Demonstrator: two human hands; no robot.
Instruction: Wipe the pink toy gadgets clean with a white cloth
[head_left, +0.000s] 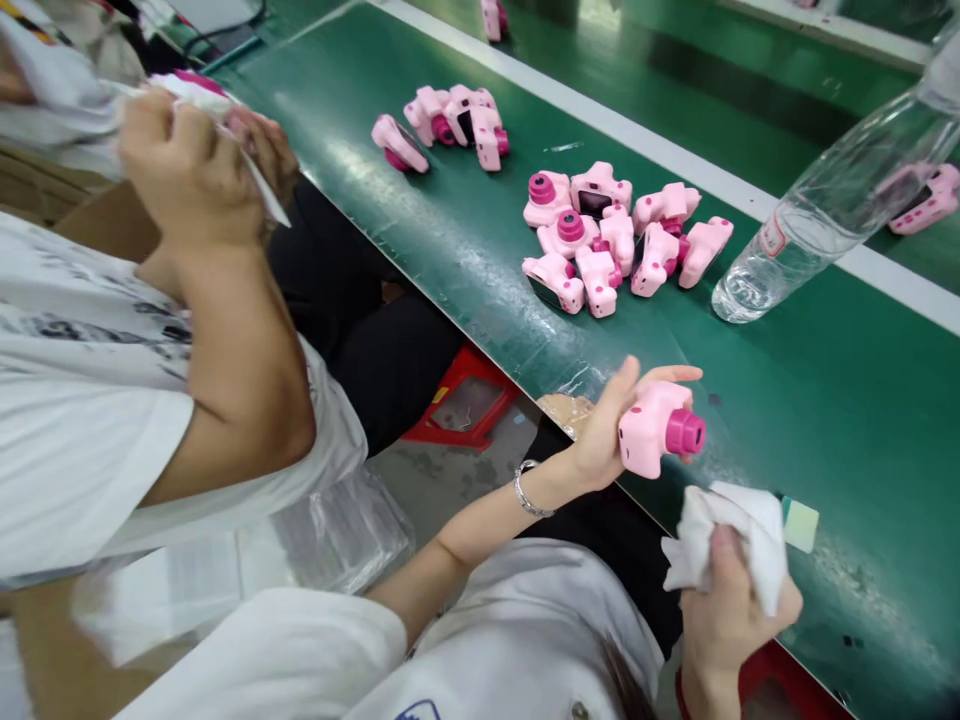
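A pink toy camera [651, 430] with a magenta lens rests in my left hand [606, 425], its lens pointing right. The thumb and index finger of that hand reach past the camera's upper side, and a silver bracelet circles the wrist. My right hand [731, 600] grips a crumpled white cloth [731, 535], thumb pressed on top, just below and right of the camera. Several more pink toy cameras [598, 270] lie grouped on the green table [847, 400] beyond my hands, with another cluster [459, 120] farther left.
A clear plastic bottle [810, 220] stands right of the cameras. A yellow-green pad [800, 525] lies near my right hand. At left sits a co-worker, whose hands [202, 170] hold something white. Red crates [466, 400] are under the table edge.
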